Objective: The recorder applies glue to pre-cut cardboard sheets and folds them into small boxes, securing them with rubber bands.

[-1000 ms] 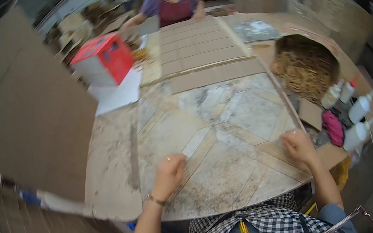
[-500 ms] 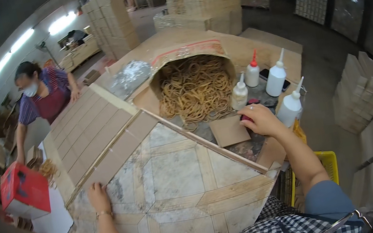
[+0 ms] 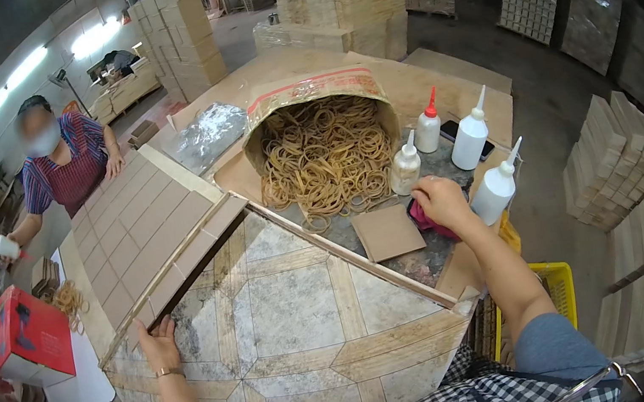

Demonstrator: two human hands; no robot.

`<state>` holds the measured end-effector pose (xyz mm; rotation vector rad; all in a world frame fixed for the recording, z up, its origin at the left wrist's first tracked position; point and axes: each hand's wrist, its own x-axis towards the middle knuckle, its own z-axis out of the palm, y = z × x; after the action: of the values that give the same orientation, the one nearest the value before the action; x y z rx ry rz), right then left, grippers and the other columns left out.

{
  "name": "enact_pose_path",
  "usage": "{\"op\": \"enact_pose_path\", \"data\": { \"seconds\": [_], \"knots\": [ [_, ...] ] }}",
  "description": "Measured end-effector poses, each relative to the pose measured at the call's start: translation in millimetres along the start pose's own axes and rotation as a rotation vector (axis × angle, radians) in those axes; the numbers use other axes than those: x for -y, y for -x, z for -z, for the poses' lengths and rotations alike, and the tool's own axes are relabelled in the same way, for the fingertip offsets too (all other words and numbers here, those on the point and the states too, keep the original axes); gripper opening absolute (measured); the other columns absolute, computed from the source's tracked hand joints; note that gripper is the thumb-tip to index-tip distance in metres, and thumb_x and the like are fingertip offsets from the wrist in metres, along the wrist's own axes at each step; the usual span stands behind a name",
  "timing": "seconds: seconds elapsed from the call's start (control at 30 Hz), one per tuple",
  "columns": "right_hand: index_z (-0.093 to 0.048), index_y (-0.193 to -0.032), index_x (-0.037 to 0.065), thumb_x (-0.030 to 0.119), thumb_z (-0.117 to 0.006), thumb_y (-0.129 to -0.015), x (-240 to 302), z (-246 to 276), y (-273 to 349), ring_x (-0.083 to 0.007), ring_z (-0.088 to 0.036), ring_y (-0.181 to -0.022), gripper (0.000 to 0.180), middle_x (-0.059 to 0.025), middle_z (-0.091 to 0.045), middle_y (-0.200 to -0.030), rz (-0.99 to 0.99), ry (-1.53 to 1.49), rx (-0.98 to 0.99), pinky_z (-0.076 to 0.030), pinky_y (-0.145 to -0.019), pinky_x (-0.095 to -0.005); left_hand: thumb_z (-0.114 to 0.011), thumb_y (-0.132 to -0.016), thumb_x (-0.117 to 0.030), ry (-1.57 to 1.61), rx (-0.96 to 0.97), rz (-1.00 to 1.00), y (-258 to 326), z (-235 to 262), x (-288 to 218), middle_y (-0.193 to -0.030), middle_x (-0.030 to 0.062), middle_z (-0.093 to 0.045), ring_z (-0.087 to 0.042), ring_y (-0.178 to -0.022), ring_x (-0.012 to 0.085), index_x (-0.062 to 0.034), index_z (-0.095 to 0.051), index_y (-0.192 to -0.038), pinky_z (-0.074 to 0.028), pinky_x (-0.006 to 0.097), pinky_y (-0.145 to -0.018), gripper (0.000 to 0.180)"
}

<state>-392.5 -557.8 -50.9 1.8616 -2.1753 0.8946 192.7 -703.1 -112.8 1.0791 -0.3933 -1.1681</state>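
My left hand [image 3: 160, 347] is at the near end of a strip of brown boards [image 3: 193, 260], its thumb over the boards and its fingers along the near edge. That edge is raised, with a dark gap beneath. Beside it lies a wider panel of brown boards [image 3: 140, 235] marked off in rows. My right hand [image 3: 443, 204] is closed on a crumpled dark red cloth [image 3: 428, 224], partly covered by the fingers. A square brown board [image 3: 388, 233] lies just left of the cloth.
A sack of tan rubber bands [image 3: 327, 157] lies open at the back. White squeeze bottles [image 3: 470, 139] stand to its right. A wooden rail [image 3: 349, 256] crosses the table. Across the table, a masked co-worker [image 3: 74, 163] holds a white bottle near a red box [image 3: 31, 334].
My left hand has turned and lifted the strip's near edge. More of the red cloth shows under my right hand. The co-worker's hand has left the red box and holds up a white bottle.
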Motion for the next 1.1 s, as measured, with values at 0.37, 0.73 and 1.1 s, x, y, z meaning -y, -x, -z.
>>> {"op": "enact_pose_path", "data": {
  "seconds": [0.37, 0.73, 1.1],
  "knots": [
    [-0.046, -0.133, 0.002, 0.042, -0.083, -0.058, 31, -4, 3, -0.0323, -0.044, -0.126, 0.093, -0.0188, -0.045, -0.137, 0.353, 0.031, 0.615, -0.036, -0.105, -0.0375, -0.047, -0.096, -0.016, 0.227, -0.105, -0.019, 2, 39, 16, -0.11, 0.021, -0.057, -0.06, -0.098, 0.0343, 0.0035, -0.046, -0.117, -0.053, 0.048, -0.087, 0.028],
    [-0.066, -0.108, 0.001, 0.031, -0.071, -0.077, 24, 14, -20, -0.0334, -0.064, -0.097, 0.044, -0.0205, -0.066, -0.104, 0.281, -0.334, 0.646, -0.05, -0.085, -0.036, -0.054, -0.095, -0.02, 0.224, -0.224, -0.041, 279, 205, -13, -0.118, 0.0146, -0.059, -0.059, -0.104, 0.029, -0.003, -0.044, -0.127, -0.046, 0.048, -0.095, 0.038],
    [-0.063, -0.093, 0.008, 0.008, -0.059, -0.083, 165, 1, 57, -0.0323, -0.063, -0.063, 0.011, -0.0143, -0.064, -0.071, 0.773, -0.353, 0.173, -0.048, -0.058, -0.0419, -0.053, -0.095, -0.022, 0.37, -0.591, -0.081, 534, 203, 77, -0.119, 0.0142, -0.058, -0.059, -0.106, 0.0278, -0.0024, -0.051, -0.121, -0.056, 0.044, -0.083, 0.032]
  ]
}}
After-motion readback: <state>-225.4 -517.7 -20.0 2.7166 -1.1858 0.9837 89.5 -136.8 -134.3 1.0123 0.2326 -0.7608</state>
